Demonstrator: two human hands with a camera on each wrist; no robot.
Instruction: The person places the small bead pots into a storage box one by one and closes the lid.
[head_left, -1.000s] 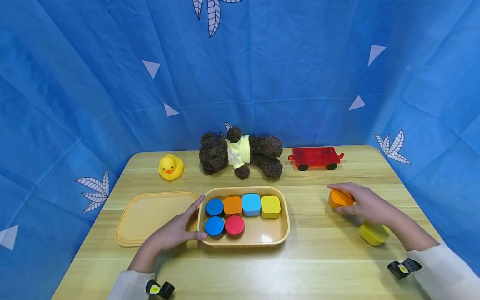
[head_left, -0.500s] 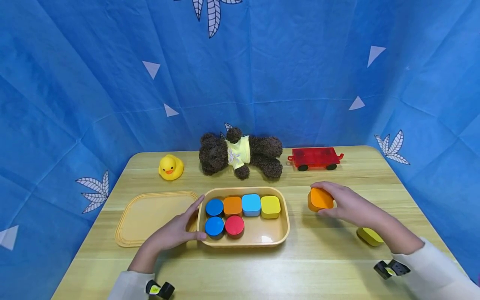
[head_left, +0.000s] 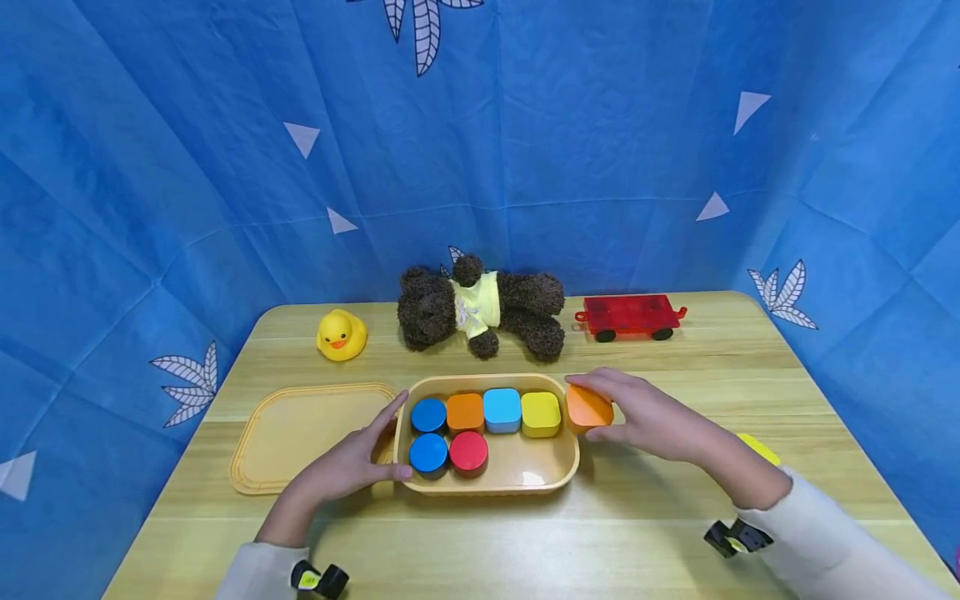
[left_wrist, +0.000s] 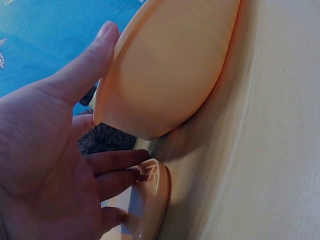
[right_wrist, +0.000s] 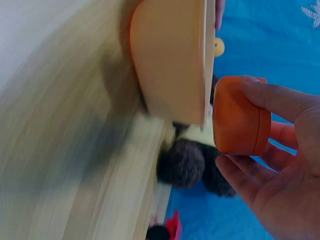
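Observation:
My right hand pinches a small orange rounded-square block between thumb and fingers. It is raised to rim height at the right end of a beige tub; a seam runs round the block in the right wrist view. My left hand rests against the tub's left end, thumb and index finger spread along the rim. Inside the tub sit two blue round pieces, a red round piece, an orange piece, a light blue piece and a yellow piece.
A flat beige lid lies left of the tub, partly behind my left hand. Farther back are a yellow duck, a dark teddy bear lying down and a red wagon. Another yellow piece is partly hidden by my right forearm.
My right hand has carried the orange block leftward from the table's right side to the tub's right end. The left hand and the tub have stayed in place.

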